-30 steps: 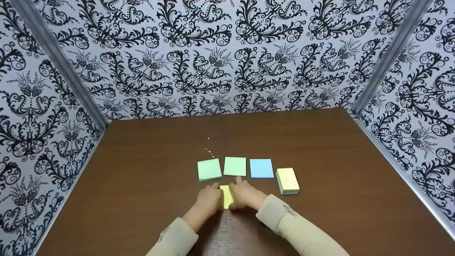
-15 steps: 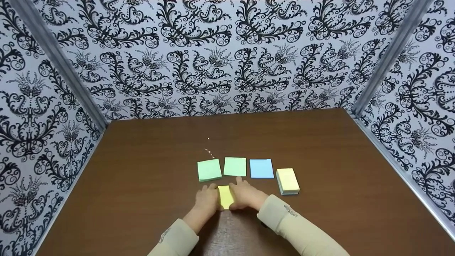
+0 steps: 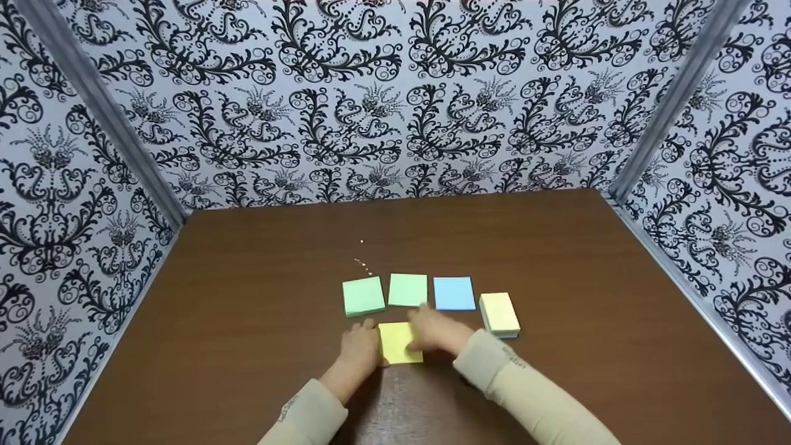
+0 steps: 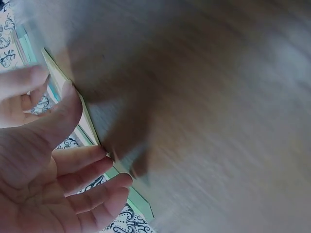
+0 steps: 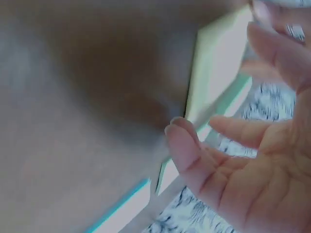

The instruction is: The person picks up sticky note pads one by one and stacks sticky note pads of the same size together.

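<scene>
A yellow sticky note pad (image 3: 395, 343) lies flat on the table in front of the person. My left hand (image 3: 360, 346) touches its left side, with the thumb (image 4: 68, 99) at the pad's edge and the other fingers loosely spread near a corner. To the right, my right hand (image 3: 437, 329) is over the pad's right part, fingers apart and curled around nothing. In the right wrist view its fingertips (image 5: 181, 138) are beside the yellow pad (image 5: 216, 63). Behind the hands lie a green pad (image 3: 363, 296), a lighter green pad (image 3: 408, 290) and a blue pad (image 3: 454, 293).
A thicker pale yellow stack (image 3: 500, 311) with a bluish lower layer stands right of the blue pad. Small light specks (image 3: 363, 266) mark the brown table (image 3: 259, 296). Patterned walls (image 3: 383, 123) enclose its back and sides.
My right hand has moved right, away from the pad's middle, uncovering more yellow surface. My left hand shifted slightly left at first, then stayed at the left edge.
</scene>
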### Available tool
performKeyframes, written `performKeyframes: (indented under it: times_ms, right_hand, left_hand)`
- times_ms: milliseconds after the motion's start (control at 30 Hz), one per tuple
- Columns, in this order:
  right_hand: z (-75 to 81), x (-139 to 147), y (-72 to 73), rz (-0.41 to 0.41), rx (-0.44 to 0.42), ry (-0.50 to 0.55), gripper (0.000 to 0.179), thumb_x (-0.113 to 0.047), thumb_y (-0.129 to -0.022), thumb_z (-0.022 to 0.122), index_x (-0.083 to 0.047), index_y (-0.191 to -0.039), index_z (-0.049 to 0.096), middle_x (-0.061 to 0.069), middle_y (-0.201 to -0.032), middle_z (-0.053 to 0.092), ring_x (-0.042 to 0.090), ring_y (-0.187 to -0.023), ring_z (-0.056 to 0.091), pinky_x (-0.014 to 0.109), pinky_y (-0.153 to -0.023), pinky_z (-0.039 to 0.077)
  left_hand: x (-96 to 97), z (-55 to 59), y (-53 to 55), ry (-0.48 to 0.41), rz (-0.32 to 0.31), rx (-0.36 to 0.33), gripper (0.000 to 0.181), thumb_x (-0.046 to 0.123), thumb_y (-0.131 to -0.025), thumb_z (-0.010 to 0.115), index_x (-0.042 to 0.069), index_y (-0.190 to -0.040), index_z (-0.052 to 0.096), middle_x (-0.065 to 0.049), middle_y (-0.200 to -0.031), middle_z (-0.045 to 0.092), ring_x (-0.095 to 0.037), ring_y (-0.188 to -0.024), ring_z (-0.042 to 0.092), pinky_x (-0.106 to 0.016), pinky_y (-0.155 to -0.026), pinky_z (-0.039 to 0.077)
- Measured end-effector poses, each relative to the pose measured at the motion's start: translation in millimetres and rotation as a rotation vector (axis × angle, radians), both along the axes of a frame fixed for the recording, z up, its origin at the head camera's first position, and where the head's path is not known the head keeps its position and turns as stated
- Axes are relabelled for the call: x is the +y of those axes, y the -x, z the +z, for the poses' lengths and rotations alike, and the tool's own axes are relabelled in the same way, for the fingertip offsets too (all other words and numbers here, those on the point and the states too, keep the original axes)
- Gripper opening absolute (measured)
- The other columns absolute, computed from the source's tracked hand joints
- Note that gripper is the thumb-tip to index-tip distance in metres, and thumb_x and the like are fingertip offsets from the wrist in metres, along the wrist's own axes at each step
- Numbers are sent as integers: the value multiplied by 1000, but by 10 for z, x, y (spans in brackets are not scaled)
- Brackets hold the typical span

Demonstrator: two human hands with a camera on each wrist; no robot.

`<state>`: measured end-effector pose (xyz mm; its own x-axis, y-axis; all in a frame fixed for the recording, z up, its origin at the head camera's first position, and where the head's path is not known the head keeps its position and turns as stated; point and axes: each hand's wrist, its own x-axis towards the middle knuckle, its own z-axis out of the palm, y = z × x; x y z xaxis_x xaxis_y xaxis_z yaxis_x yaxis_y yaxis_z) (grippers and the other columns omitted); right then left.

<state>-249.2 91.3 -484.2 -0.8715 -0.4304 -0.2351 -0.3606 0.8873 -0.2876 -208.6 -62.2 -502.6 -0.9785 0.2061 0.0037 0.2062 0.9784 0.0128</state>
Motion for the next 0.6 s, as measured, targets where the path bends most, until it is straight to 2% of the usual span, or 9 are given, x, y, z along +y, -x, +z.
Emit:
performKeyframes:
  times_ms: [67,133,200,267,400,500,600]
  right_hand:
    - [59,134,121,-38,37,30,29,-12,-72,71,4,-93,58,24,-108,52,30,-81,54,40,-63,47]
    - [123,302,260,-55,94,44,20,-6,-71,69,3,-85,58,23,-102,55,30,-78,53,40,-60,45]
    - [180,458,387,-32,142,-12,22,-5,-72,67,5,-90,60,23,-103,57,35,-86,56,45,-66,47]
    - [195,592,500,10,152,-79,35,-7,-73,68,8,-104,60,25,-112,56,38,-99,56,49,-79,47]
    - [160,778,625,86,60,-151,55,-14,-78,70,9,-123,50,25,-129,48,38,-121,44,53,-100,33]
    - [123,846,662,97,-7,-159,63,-19,-78,72,10,-128,45,26,-137,39,38,-128,35,54,-105,23]
    - [98,868,675,90,-31,-162,66,-22,-80,71,10,-131,41,25,-139,35,37,-130,33,53,-106,21]
  left_hand:
    - [-2,-8,1,-7,3,3,55,40,-58,83,4,-95,64,-5,-93,51,-25,-83,54,-38,-67,50]
    - [-7,-5,1,-10,-2,-4,55,41,-60,83,4,-96,65,-5,-97,52,-25,-84,54,-39,-67,50]
    - [-20,0,-1,-15,-15,-8,53,42,-61,82,4,-94,65,-5,-97,52,-26,-84,55,-39,-66,51]
    - [-32,12,-7,-27,-21,-21,51,41,-62,82,3,-92,64,-5,-97,52,-27,-85,56,-40,-67,50]
    - [-52,33,-15,-44,-24,-45,50,40,-63,81,2,-90,64,-6,-95,53,-28,-85,57,-40,-68,50]
    - [-66,46,-9,-60,-28,-65,51,40,-63,82,1,-92,63,-7,-94,53,-29,-86,57,-42,-70,50]
    - [-80,48,0,-68,-41,-83,55,38,-61,83,1,-96,63,-8,-94,53,-30,-88,57,-42,-70,50]
